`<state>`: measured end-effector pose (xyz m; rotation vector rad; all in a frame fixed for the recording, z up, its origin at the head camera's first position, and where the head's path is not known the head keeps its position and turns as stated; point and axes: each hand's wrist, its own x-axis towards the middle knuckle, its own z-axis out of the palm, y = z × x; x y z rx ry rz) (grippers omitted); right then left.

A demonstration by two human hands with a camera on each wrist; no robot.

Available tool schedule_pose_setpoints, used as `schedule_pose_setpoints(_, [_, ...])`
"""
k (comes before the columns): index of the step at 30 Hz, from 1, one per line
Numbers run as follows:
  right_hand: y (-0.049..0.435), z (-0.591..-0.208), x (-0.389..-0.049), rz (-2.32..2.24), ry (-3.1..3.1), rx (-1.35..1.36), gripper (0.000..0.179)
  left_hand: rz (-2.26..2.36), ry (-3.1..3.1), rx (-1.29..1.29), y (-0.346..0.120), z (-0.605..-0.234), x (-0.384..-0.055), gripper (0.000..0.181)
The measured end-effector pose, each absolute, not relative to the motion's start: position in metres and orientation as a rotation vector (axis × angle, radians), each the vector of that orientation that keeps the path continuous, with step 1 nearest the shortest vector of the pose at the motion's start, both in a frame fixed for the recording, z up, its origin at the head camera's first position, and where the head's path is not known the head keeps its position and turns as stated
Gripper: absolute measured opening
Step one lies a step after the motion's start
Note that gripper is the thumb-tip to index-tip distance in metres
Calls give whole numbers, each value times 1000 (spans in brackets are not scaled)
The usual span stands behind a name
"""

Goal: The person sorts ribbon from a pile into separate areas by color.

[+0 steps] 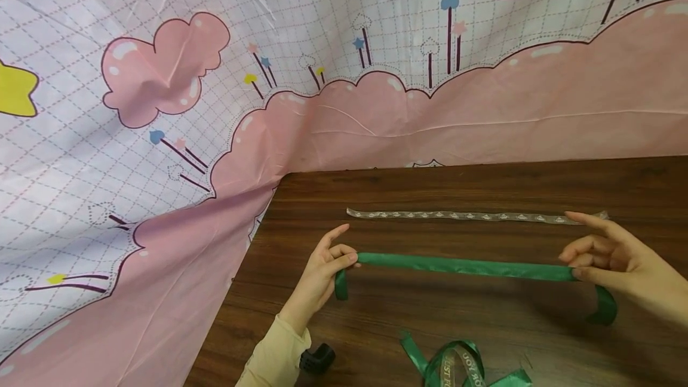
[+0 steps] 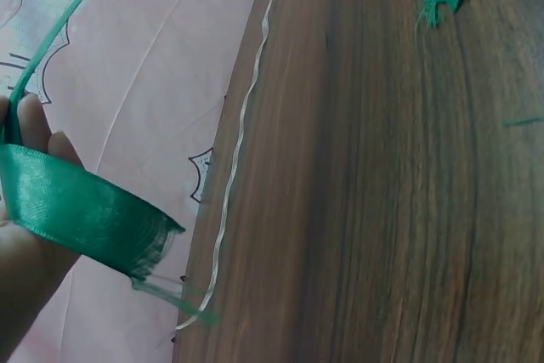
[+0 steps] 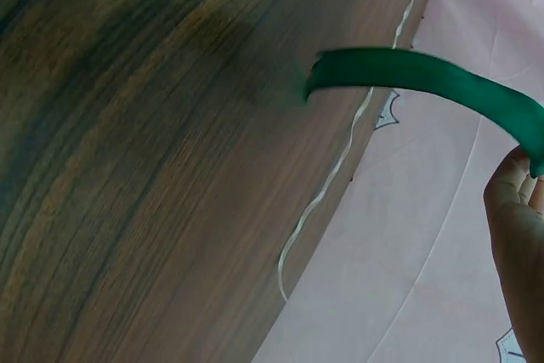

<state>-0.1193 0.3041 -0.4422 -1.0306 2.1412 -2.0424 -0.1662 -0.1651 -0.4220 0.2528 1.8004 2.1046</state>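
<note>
A green satin ribbon (image 1: 467,266) is stretched between the two hands above the wooden table. My left hand (image 1: 325,264) pinches it near one end between thumb and fingers, and a short tail hangs below. In the left wrist view that tail of ribbon (image 2: 85,210) shows a frayed end. At the right, my right hand (image 1: 618,258) pinches the other end with thumb and fingers, the index finger extended. The loose end of ribbon (image 3: 408,70) curves out from this hand in the right wrist view.
A sheer ribbon with a pale printed pattern (image 1: 451,215) lies straight along the table (image 1: 387,190) behind the hands. Near the front lie a heap of green and printed ribbons (image 1: 454,363) and a black object (image 1: 318,358). A pink patterned cloth (image 1: 484,115) hangs behind.
</note>
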Motion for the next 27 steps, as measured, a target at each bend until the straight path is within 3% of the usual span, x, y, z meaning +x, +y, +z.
schedule_pose_setpoints(27, [344, -462, -132, -2283, 2072, -1001, 86, 2091, 1910, 165, -180, -430, -190, 66])
